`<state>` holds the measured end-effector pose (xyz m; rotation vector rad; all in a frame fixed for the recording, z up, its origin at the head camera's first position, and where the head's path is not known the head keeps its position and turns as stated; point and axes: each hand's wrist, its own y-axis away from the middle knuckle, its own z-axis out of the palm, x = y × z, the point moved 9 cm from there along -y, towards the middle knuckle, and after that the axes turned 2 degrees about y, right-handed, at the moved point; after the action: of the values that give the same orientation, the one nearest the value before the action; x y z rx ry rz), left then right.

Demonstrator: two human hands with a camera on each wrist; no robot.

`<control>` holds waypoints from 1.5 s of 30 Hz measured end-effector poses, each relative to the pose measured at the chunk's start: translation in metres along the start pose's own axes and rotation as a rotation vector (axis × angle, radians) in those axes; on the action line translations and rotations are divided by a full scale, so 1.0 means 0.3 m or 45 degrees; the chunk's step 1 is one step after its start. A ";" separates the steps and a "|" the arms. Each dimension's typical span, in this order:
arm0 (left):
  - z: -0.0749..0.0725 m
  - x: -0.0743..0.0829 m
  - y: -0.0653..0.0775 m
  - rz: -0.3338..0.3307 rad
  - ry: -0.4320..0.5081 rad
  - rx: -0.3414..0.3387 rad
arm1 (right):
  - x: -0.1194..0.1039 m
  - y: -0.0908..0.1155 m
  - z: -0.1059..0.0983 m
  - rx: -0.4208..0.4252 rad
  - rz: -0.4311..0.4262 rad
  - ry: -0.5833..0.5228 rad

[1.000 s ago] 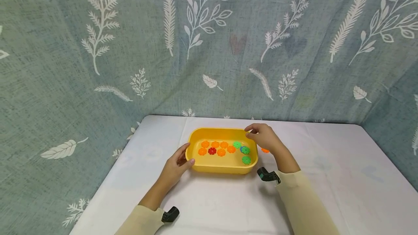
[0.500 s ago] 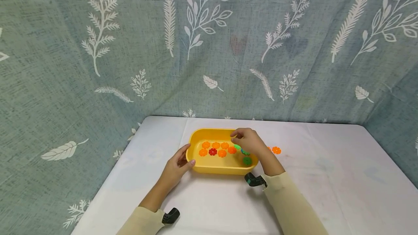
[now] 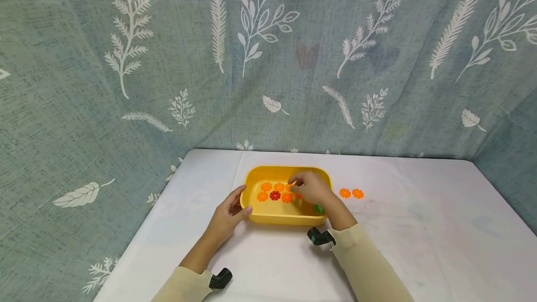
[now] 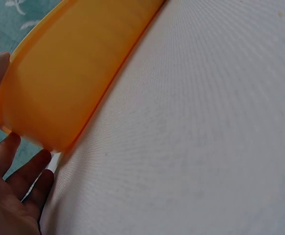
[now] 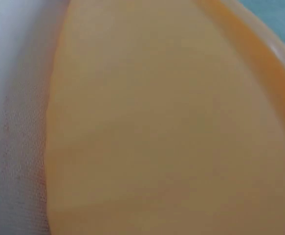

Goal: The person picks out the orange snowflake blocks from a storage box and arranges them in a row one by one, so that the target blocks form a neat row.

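A yellow plastic tray (image 3: 277, 219) stands on the table, holding small flower-shaped discs. My left hand (image 3: 226, 216) grips its left end, thumb at the near rim; in the left wrist view the fingertips meet the tray's wall. My right hand (image 3: 312, 188) reaches inside over the right half, thumb and forefinger bent right at an orange disc (image 3: 289, 187); I cannot tell whether they pinch it. Left of it lie a red disc (image 3: 275, 195) and several orange ones. A green disc (image 3: 319, 208) shows under the right hand, which hides the others there. The right wrist view shows the tray's wall.
Two orange discs (image 3: 351, 193) lie side by side on the white tablecloth (image 3: 402, 236), just right of the tray. A patterned grey-green curtain (image 3: 268, 120) hangs behind the table's far edge.
My right hand has moved left and down from the tray's right rim to the discs inside, bringing both orange discs on the table into view. The left hand keeps its hold.
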<state>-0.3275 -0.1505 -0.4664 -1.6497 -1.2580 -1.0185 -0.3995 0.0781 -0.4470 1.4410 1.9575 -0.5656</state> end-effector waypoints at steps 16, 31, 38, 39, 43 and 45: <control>-0.004 0.051 0.013 -0.012 -0.019 -0.013 | -0.018 -0.011 0.043 -0.129 0.035 0.200; 0.002 0.052 0.015 0.005 -0.008 -0.024 | -0.007 -0.009 0.093 -0.213 -0.021 0.396; -0.001 0.059 0.015 0.003 -0.015 -0.026 | -0.004 -0.006 0.092 -0.209 0.015 0.380; -0.001 0.059 0.016 0.003 -0.014 -0.026 | -0.004 -0.005 0.091 -0.208 0.018 0.375; 0.000 0.056 0.017 -0.016 -0.015 -0.017 | -0.003 -0.002 0.087 -0.197 0.028 0.349; 0.000 0.050 0.017 -0.022 -0.018 -0.012 | 0.000 -0.001 0.085 -0.189 0.031 0.336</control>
<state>-0.3199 -0.1465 -0.4532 -1.6584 -1.2804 -1.0265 -0.3936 0.0610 -0.4649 1.5036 2.1307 -0.2214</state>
